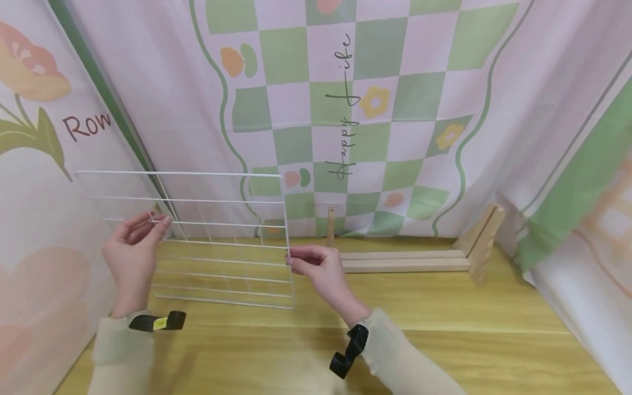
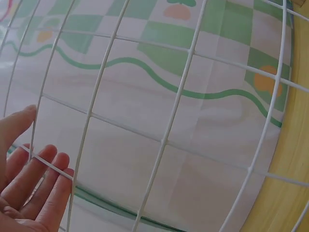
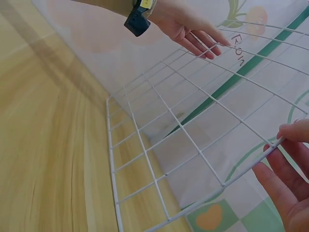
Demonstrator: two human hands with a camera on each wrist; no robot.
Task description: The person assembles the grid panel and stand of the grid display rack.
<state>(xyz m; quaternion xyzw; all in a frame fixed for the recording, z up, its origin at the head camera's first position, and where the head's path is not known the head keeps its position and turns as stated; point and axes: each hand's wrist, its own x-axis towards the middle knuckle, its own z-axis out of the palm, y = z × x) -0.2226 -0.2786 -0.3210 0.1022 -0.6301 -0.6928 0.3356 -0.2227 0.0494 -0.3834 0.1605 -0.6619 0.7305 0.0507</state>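
Note:
A white wire grid panel (image 1: pixel 222 224) stands tilted over the left part of the table; its wires cross the left wrist view (image 2: pixel 164 141) and right wrist view (image 3: pixel 200 152). My left hand (image 1: pixel 132 249) pinches a wire toward the panel's left side, the thumb on one side and fingers behind, as the left wrist view shows at the hand (image 2: pixel 34 179). The right edge of the panel is pinched between thumb and fingers of my right hand (image 1: pixel 318 271), also seen close up (image 3: pixel 289 169). To the right lies a wooden frame (image 1: pixel 405 262) that neither hand touches.
The wooden frame has an upright end (image 1: pixel 486 241) on its right and a thin post (image 1: pixel 331 225) on its left. A curtain with a checkered print (image 1: pixel 336 126) hangs behind the wooden table (image 1: pixel 444 329), and more printed cloth (image 1: pixel 44 247) borders it at left.

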